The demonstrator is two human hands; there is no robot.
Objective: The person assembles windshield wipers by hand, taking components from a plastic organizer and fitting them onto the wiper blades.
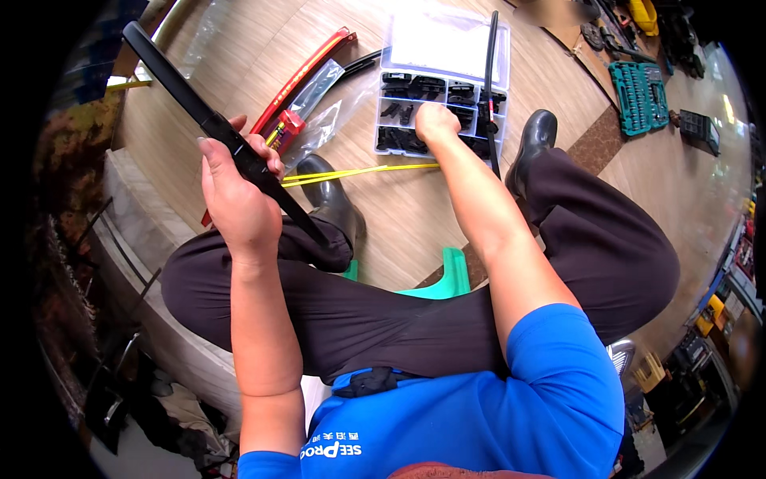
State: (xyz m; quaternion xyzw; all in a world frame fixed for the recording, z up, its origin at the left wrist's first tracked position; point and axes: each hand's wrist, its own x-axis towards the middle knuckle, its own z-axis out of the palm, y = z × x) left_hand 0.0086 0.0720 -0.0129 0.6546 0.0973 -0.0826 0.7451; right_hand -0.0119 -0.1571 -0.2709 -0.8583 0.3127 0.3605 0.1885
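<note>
My left hand (243,199) is wrapped round the middle of a long black wiper blade (171,76), held at a slant above my left leg. Its upper end points away to the far left. Ahead of me, my right hand (437,124) reaches into a clear compartment box (377,128) with its fingers curled down. Whatever those fingertips hold is hidden under the hand. Small black plastic wiper adapters (395,139) fill several compartments around it. Across the right side of the box lies another slim black blade (489,72). The box's clear lid (435,44) is folded back.
Left of the box lie a red curved sleeve (299,78), clear plastic wrapping (327,124) and a red-and-yellow packet (286,128). Yellow strips (359,171) cross the floor between my boots. A green stool (455,275) is under me. A green tool case (630,96) stands far right.
</note>
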